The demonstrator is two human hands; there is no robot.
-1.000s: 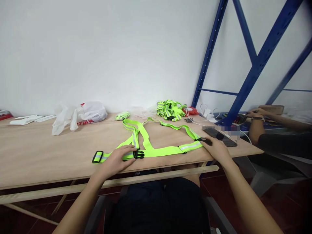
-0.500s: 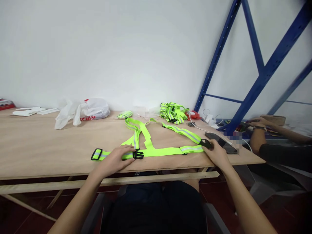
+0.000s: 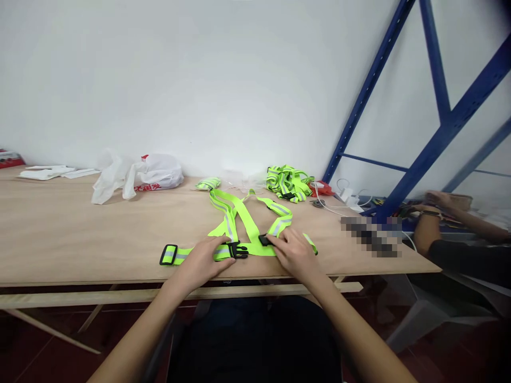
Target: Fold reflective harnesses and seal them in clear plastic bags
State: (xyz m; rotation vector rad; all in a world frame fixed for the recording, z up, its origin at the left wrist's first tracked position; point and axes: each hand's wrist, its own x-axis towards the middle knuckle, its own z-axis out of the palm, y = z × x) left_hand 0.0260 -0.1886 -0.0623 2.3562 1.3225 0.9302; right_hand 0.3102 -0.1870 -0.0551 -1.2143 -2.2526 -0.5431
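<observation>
The right hand (image 3: pixel 297 255), pinching the black plastic socket buckle (image 3: pixel 264 240), comes left toward the black plastic pronged buckle (image 3: pixel 235 250) that the left hand (image 3: pixel 204 263) grips, so the neon-yellow striped strap harness (image 3: pixel 246 217) on the wooden table (image 3: pixel 120 234) now has these two parts near, yet apart.

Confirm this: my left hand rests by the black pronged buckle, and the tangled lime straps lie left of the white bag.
Wrong on one point: the head view shows the tangled lime reflective straps lying right of the white plastic bag. Your left hand does rest by the black pronged plastic buckle.
</observation>
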